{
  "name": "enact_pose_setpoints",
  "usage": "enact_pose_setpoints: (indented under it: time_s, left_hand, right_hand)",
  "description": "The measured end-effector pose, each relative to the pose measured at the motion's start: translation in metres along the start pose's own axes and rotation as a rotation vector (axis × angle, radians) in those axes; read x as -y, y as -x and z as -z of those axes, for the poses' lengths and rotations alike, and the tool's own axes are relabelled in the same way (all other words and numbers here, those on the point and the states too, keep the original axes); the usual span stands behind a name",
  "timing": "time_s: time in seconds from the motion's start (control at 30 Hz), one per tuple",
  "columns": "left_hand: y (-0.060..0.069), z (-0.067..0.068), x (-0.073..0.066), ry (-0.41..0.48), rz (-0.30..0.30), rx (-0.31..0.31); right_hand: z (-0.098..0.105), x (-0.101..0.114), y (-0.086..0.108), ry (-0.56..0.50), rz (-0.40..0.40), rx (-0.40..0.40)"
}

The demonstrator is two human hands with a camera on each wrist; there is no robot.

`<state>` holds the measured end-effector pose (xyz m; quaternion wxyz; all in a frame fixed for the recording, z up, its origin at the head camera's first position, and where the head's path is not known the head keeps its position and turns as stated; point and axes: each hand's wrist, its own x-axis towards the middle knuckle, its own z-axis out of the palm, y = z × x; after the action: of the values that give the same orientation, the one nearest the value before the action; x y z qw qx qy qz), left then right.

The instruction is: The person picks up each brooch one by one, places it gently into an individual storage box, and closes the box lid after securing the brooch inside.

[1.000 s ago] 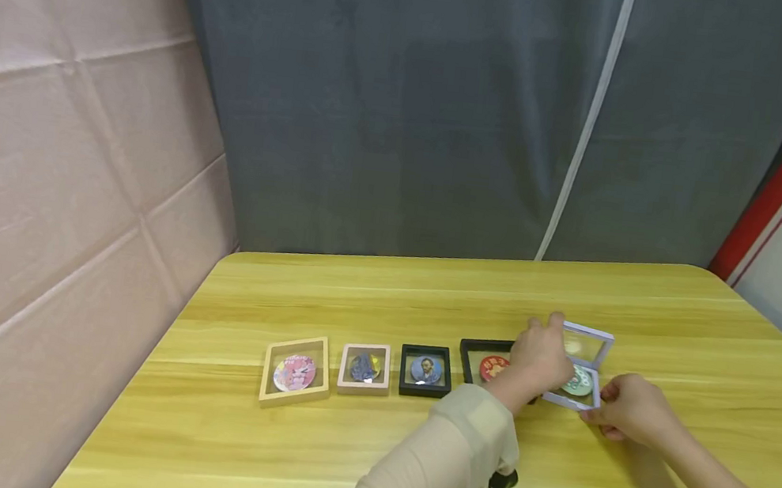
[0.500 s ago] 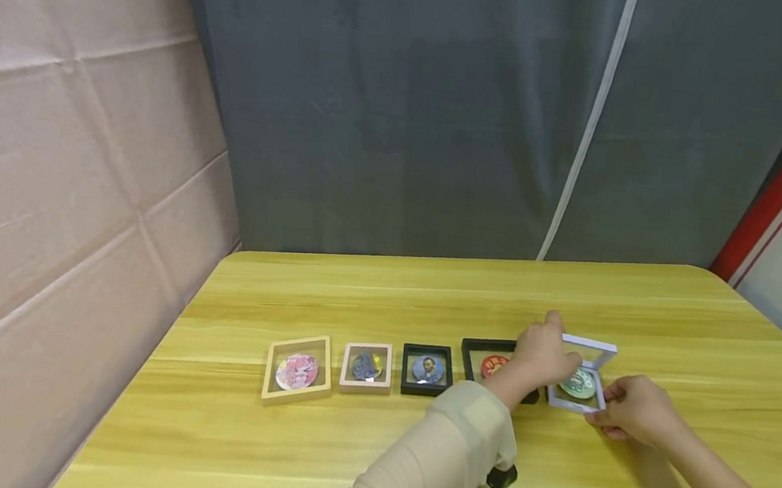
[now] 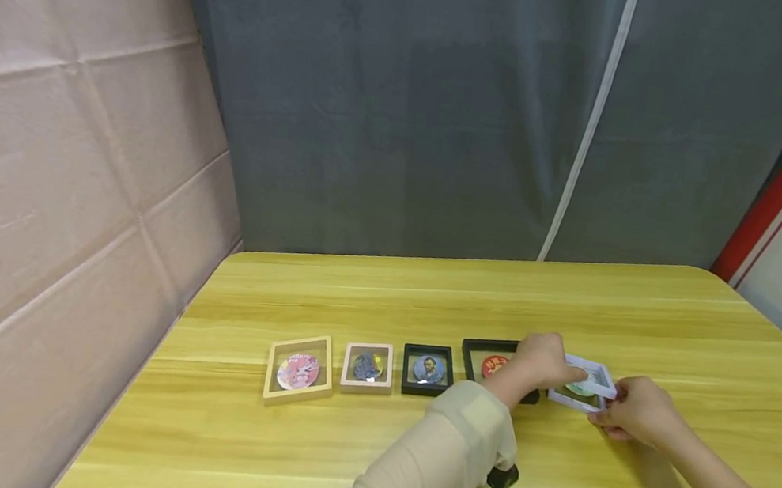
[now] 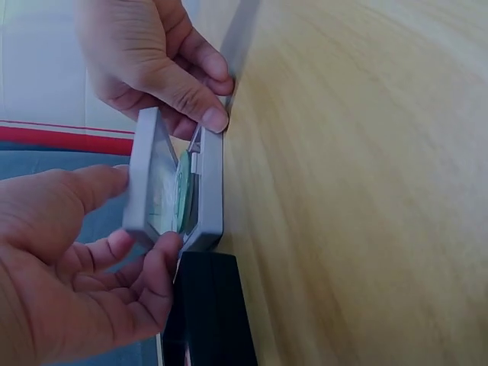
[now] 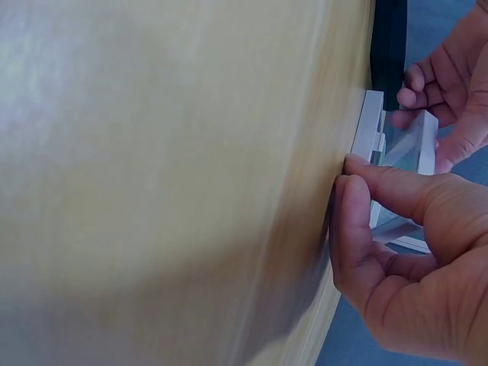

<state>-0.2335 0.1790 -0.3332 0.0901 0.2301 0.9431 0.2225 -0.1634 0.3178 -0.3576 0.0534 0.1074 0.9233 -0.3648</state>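
A pale lilac-white display frame (image 3: 573,403) lies at the right end of a row, its hinged clear lid (image 4: 140,179) partly raised. Inside sits a round green badge (image 4: 184,191). My left hand (image 3: 540,361) holds the lid, with the thumb against its outer face and the fingers curled by the frame's side. From the right, my right hand (image 3: 641,409) pinches the base's near corner between thumb and forefinger. A larger black frame (image 3: 489,346) with a red badge (image 3: 493,365) stands next to it, partly hidden behind my left hand and wrist.
Further left on the wooden table (image 3: 311,458) are a black frame (image 3: 425,392) with a blue portrait badge, a pink frame (image 3: 365,388) and a cream frame (image 3: 296,397) with a pink badge. A grey curtain (image 3: 404,118) hangs behind the table.
The lid of the lilac-white frame has swung down from nearly upright to a low slant over the green badge. My left hand has lowered with it; my right hand stays at the corner.
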Motion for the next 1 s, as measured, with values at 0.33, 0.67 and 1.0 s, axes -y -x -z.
enact_pose_setpoints:
  time_s: [0.33, 0.67, 1.0]
  left_hand:
    - [0.004, -0.005, -0.007, -0.163, -0.006, 0.038]
    - [0.008, -0.006, -0.012, -0.234, 0.03, 0.036]
    - [0.005, -0.009, -0.015, -0.314, 0.045, 0.017]
  right_hand:
    - [0.0, 0.001, 0.0, -0.025, 0.016, 0.011]
    - [-0.001, 0.002, 0.001, -0.043, 0.019, 0.012]
    - [-0.001, 0.002, 0.001, -0.051, 0.027, 0.026]
